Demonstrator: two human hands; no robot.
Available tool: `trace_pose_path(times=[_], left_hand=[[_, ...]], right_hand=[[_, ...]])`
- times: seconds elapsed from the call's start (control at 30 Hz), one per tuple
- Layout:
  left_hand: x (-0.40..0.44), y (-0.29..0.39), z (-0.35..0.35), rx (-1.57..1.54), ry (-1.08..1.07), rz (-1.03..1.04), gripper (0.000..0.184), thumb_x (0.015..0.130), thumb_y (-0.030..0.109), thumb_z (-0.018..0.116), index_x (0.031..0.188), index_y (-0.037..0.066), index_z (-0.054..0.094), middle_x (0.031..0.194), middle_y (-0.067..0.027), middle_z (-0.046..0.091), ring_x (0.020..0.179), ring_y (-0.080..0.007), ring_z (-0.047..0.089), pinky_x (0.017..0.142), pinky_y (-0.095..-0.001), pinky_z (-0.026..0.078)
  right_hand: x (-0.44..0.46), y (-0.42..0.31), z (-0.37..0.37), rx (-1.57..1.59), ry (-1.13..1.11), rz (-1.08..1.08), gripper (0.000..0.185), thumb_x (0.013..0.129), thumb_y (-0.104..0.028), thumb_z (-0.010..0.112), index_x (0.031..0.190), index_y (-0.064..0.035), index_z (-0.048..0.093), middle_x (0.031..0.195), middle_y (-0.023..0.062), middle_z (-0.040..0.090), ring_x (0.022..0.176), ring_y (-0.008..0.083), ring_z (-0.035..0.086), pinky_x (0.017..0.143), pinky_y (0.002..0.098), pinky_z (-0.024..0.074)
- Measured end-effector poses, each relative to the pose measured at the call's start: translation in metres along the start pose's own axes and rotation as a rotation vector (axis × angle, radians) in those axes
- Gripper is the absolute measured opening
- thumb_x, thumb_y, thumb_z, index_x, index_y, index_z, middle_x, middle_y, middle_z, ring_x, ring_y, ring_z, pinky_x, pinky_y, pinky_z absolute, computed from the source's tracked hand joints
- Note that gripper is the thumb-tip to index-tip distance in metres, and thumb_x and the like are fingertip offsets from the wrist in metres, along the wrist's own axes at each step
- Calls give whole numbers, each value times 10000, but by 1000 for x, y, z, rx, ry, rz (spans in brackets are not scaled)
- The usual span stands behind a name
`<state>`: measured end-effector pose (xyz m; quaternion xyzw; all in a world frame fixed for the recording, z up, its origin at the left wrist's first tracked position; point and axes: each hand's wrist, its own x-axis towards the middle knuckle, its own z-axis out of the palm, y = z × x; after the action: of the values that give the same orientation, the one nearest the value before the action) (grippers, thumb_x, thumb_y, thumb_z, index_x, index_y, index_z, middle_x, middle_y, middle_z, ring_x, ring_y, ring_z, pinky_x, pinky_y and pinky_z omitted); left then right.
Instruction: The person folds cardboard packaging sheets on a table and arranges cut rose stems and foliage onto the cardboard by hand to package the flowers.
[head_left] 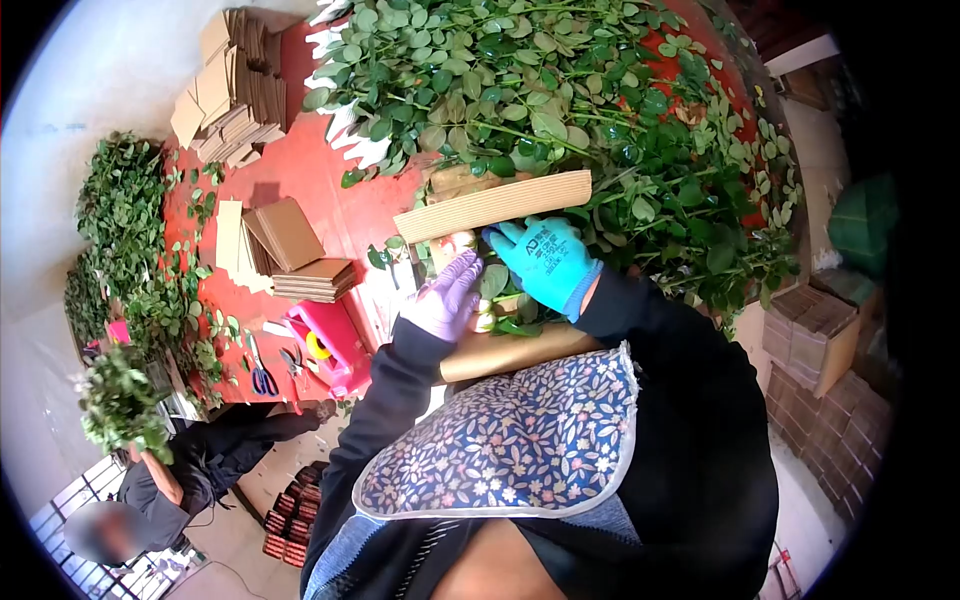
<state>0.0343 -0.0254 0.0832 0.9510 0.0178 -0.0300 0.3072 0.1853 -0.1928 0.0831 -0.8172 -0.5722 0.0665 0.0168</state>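
My left hand (449,299), in a purple glove, has its fingers drawn together against the pale rose heads (463,240). My right hand (545,262), in a blue glove, is curled over the leafy rose stems just to the right; its fingertips are partly hidden. Beyond both hands stands a curved strip of corrugated cardboard (495,205). Another pale rose head (485,319) shows below the hands with some leaves. Brown wrapping board (520,352) lies along the near side, against the flowered apron (500,435).
A heap of leafy stems (540,90) covers the table's far right. Cardboard pieces (285,235) lie on the red table (375,205), with a taller stack (235,95) behind. A pink tape dispenser (330,345) and blue-handled scissors (262,375) sit left. Another person (165,490) holds foliage at lower left.
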Motion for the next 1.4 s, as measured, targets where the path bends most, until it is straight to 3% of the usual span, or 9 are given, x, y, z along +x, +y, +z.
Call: trace_pose_path(times=[0.2,0.4,0.47,0.8,0.87,0.93,1.03,1.13,1.4], left_hand=[[-3,-5,6,-12,43,15,495,822,98,688,1309,85,599,1306,-155,604,1072,-335,657,901,-395,546],[2,4,-4,261,71,118,495,777,152,704,1265,104,641,1270,-115,616,993,-271,679,842,-375,545],[1,-1,0,267,85,142,465,814,116,653,1279,127,627,1302,-77,603,928,-236,704,725,-310,592],[-1,-4,1,246,180,180,452,808,119,655,1260,128,648,1315,-73,603,1068,-235,677,812,-326,587],[0,-3,1,179,189,176,419,802,115,687,1220,128,673,1241,-85,654,883,-227,712,661,-315,592],[-2,-3,3,189,213,153,422,808,123,676,1229,131,666,1242,-77,649,912,-228,710,659,-310,591],[-7,1,-1,186,90,74,426,837,147,627,1263,130,633,1317,-58,597,1023,-234,671,832,-369,574],[-6,1,-1,219,162,103,467,800,167,674,1266,166,641,1294,-28,604,946,-189,693,648,-294,578],[-9,-4,2,189,174,73,451,838,204,654,1287,182,626,1347,-22,578,983,-186,678,751,-310,571]], right_hand=[[-6,-3,0,-12,-13,48,466,848,-180,531,1308,-118,577,1171,12,642,899,221,638,680,387,512],[-15,0,-21,56,49,-40,311,852,-174,550,1140,-84,624,1066,86,634,837,242,651,619,393,523],[-18,0,-13,105,12,-26,342,859,-210,555,1181,-117,620,1046,62,636,818,226,643,664,388,504],[-9,-2,-8,104,-140,53,582,890,-223,537,1456,-124,449,907,129,679,643,249,647,536,398,514],[-8,-1,0,74,-146,107,582,883,-217,540,1452,-128,455,892,111,681,606,245,644,523,406,510],[-7,2,3,62,-126,76,538,893,-213,543,1423,-132,497,883,98,690,591,253,642,513,418,505],[-7,4,3,99,18,105,431,913,-211,557,1337,-144,593,802,91,682,590,285,632,523,432,503],[-9,7,0,48,-9,96,424,913,-216,560,1330,-151,601,803,97,688,593,292,630,523,428,502],[-6,-2,-25,-94,-189,-16,496,919,-270,546,1386,-102,532,1110,126,693,653,261,651,588,420,529]])
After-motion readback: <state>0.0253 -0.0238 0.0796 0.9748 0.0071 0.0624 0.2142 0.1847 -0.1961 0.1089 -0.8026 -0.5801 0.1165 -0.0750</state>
